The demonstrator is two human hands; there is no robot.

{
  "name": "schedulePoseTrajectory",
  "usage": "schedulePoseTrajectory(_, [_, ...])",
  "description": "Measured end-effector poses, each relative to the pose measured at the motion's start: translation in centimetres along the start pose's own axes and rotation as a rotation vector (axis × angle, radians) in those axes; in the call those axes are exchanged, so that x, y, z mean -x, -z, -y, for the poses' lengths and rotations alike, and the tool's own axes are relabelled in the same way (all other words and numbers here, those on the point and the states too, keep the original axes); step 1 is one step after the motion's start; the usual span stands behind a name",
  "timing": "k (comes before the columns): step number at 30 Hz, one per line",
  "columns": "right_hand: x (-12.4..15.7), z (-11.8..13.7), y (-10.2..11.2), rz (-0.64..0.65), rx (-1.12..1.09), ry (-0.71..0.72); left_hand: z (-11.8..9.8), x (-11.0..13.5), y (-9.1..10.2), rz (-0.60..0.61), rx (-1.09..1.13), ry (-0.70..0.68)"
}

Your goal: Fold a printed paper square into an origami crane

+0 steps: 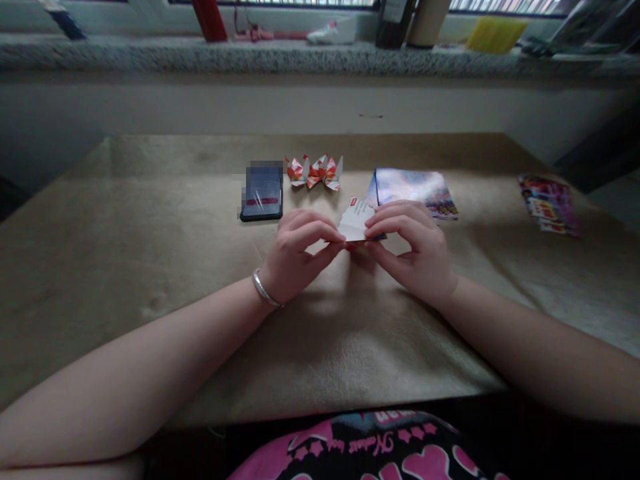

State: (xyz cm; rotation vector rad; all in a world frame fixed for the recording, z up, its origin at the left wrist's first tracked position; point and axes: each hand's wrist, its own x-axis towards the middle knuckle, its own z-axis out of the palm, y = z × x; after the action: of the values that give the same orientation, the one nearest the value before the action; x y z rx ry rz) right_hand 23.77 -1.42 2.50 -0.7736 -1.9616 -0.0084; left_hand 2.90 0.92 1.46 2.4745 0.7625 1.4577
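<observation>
A small folded piece of paper [355, 220], white on the face toward me with a little red label and print, is held up over the middle of the table. My left hand [303, 250], with a silver bangle at the wrist, pinches its left edge between thumb and fingers. On the other side my right hand [413, 247] grips the paper's right part, thumb below and fingers on top. A bit of red shows under its lower edge. Just beyond lie folded red-and-white paper pieces [315, 173] with pointed tips.
A dark phone [263, 192] lies left of the folded pieces. Glossy printed sheets [415, 190] are stacked behind my right hand. Colourful printed papers [547, 203] lie at the far right of the table [150, 267]. Behind runs a stone windowsill [300, 60] with bottles and a yellow object [497, 33].
</observation>
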Motion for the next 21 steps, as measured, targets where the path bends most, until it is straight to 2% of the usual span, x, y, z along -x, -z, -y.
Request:
schedulePoseTrajectory(7, [0.1,-0.25,0.11,0.012,0.023,0.003,0.29,0.11,-0.13,-0.033,-0.028,-0.023])
schedulePoseTrajectory(12, [0.07,-0.07,-0.03,0.022,0.025,0.012,-0.04,-0.03,-0.08,0.038,-0.155,-0.055])
schedulePoseTrajectory(16, [-0.05,0.21,-0.09,0.062,0.003,0.025,-0.23,-0.17,-0.06,0.085,-0.167,-0.072])
schedulePoseTrajectory(21, [0.09,0.1,-0.07,0.067,0.007,-0.01,-0.06,-0.21,-0.04,0.048,-0.161,-0.091])
